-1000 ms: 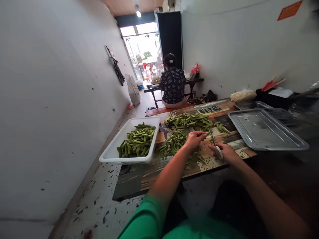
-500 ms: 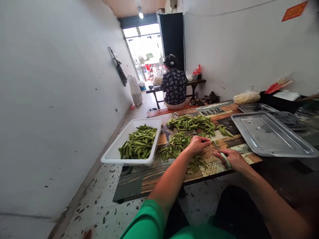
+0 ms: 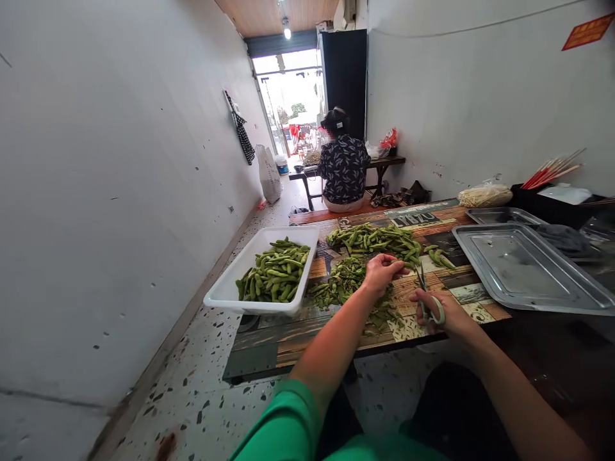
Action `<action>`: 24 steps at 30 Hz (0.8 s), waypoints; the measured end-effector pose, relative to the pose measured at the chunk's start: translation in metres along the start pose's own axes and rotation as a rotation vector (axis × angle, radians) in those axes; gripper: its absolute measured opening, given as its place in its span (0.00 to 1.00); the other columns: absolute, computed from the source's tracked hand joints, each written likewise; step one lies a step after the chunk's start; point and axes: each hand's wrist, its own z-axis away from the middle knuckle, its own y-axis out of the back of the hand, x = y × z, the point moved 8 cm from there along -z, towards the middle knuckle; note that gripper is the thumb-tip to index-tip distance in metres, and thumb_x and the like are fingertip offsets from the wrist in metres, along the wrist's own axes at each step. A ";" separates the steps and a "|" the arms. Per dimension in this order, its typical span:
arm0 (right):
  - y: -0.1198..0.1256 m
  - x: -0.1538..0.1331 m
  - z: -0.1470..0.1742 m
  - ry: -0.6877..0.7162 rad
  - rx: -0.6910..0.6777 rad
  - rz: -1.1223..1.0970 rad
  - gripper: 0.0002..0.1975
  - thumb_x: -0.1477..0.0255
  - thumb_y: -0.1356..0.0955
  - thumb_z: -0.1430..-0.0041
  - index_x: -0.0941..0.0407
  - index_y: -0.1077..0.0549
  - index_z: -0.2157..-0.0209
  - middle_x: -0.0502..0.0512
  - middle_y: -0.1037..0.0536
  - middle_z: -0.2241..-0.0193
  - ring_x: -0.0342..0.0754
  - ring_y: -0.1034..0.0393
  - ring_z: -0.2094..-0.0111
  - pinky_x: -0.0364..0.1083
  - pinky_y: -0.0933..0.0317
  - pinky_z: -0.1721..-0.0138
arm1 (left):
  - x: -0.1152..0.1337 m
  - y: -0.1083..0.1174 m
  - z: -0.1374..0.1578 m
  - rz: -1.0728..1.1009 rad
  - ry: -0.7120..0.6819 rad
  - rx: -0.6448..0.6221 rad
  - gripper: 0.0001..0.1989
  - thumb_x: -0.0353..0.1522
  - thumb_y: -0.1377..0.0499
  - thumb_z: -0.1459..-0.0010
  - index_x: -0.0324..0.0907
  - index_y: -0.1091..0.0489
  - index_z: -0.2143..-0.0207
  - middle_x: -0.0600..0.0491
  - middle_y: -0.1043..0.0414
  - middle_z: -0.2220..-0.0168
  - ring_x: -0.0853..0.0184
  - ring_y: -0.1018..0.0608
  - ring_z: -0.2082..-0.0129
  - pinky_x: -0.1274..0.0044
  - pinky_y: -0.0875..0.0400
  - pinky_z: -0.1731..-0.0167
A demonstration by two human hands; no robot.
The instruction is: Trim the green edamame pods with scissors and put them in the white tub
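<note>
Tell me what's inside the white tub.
The white tub holds a heap of green pods, with some bare tub showing on the left. The heap hides whatever lies beneath it.

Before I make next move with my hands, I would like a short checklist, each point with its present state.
1. Scissors held by the handles in the right hand: ok.
2. Blades away from the left hand: ok, they stand to its right with a small gap visible.
3. Pod firmly held in the left hand: cannot tell, the fingertips are too small against the green behind.
4. Room in the white tub: ok, its left part is bare beside the heaped pods.
5. Tabletop around the left wrist free of scraps: not ok, green scraps lie there.
</note>
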 end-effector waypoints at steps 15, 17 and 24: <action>-0.014 -0.013 -0.006 0.088 -0.023 0.036 0.21 0.52 0.29 0.55 0.57 0.29 0.73 0.49 0.30 0.86 0.42 0.36 0.85 0.38 0.50 0.91 | -0.005 -0.012 0.007 0.012 0.074 -0.147 0.19 0.31 0.32 0.59 0.38 0.42 0.75 0.57 0.32 0.81 0.71 0.24 0.77 0.82 0.35 0.76; -0.012 -0.014 -0.007 0.100 -0.011 0.066 0.21 0.53 0.29 0.55 0.58 0.29 0.73 0.48 0.31 0.86 0.42 0.37 0.86 0.38 0.53 0.91 | -0.004 -0.013 0.007 0.000 0.069 -0.162 0.19 0.32 0.32 0.58 0.38 0.42 0.75 0.56 0.31 0.81 0.72 0.24 0.78 0.82 0.36 0.77; 0.004 -0.008 -0.015 0.149 0.086 0.251 0.19 0.56 0.28 0.56 0.58 0.30 0.80 0.46 0.35 0.91 0.39 0.43 0.90 0.39 0.53 0.89 | -0.009 -0.015 0.005 0.006 0.108 -0.186 0.18 0.29 0.34 0.56 0.39 0.44 0.76 0.56 0.31 0.82 0.72 0.24 0.79 0.84 0.38 0.79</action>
